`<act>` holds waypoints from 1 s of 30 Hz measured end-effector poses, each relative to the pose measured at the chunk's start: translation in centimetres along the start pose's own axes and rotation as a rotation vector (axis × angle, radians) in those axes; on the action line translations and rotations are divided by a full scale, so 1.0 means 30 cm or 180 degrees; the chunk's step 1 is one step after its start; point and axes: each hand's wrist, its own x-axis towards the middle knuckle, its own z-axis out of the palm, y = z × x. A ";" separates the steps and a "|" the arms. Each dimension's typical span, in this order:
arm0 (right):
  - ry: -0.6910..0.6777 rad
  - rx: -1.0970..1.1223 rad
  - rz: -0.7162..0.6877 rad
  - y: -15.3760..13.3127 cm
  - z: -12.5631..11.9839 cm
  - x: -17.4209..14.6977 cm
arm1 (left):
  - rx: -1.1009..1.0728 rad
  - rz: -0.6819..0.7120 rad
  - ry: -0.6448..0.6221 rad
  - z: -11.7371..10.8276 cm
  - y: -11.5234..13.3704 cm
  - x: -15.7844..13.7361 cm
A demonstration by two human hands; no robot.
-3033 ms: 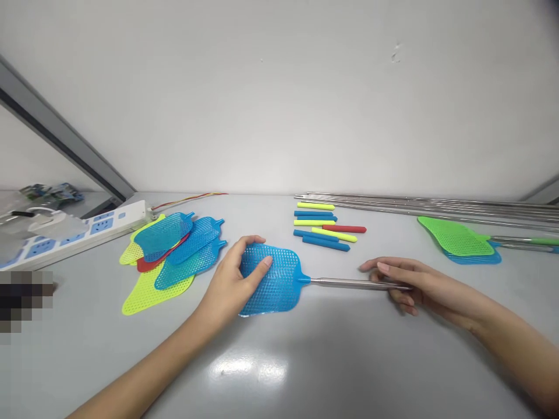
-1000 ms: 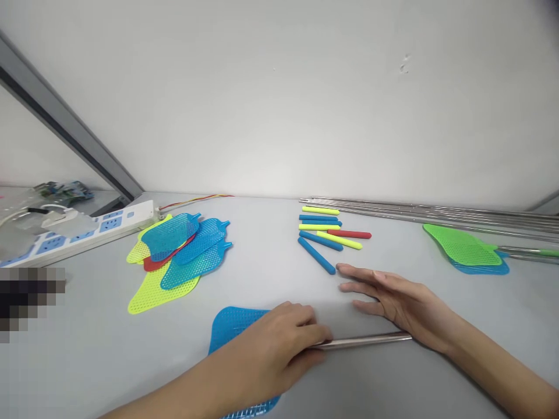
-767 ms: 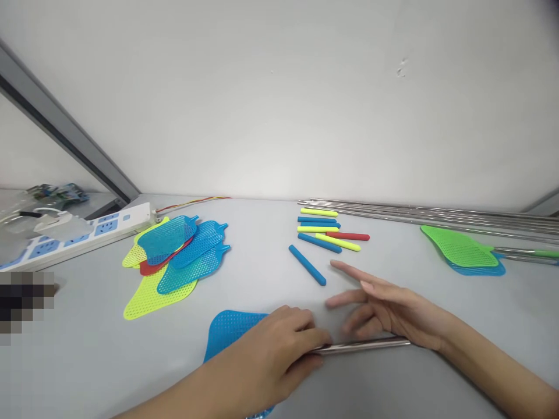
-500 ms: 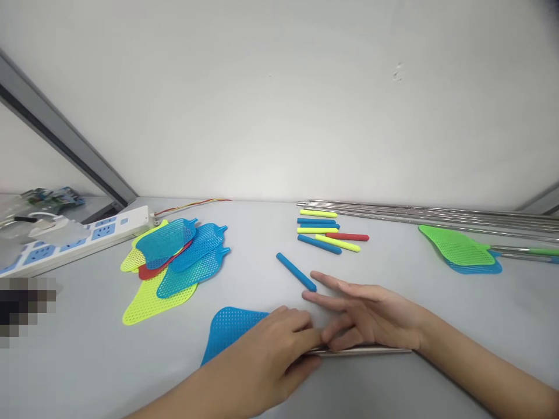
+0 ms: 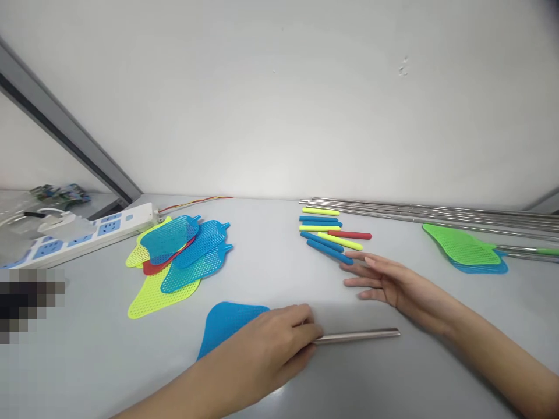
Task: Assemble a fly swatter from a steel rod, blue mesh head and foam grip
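My left hand is closed around a thin metal tube, whose free end points right, a little above the table. Left of that hand shows a blue mesh fly swatter head; my hand hides whether it joins the tube. My right hand is open, its fingers apart. Its fingertips are at the near end of a blue plastic handle. Beyond lie several more handles: yellow, blue and a red one.
Overlapping swatter heads in blue, yellow and red lie at left, near a white power strip. Long metal tubes lie along the wall. At right, a green swatter overlaps a blue one.
My right hand has moved away and to the right, and the loose blue handle has slid with it to the other handles. The tube in my left hand has tilted up slightly.
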 end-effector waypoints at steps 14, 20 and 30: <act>0.0817 0.0981 -0.0434 -0.025 -0.093 0.015 | -0.0152 -0.0332 0.0400 -0.030 -0.004 0.006; 0.0707 0.1467 -0.0480 -0.039 -0.119 0.017 | -0.0232 -0.0552 0.0859 -0.014 -0.027 0.013; 0.0735 0.1626 -0.0384 -0.026 -0.115 0.024 | -0.0181 -0.0419 0.1596 -0.015 -0.050 0.015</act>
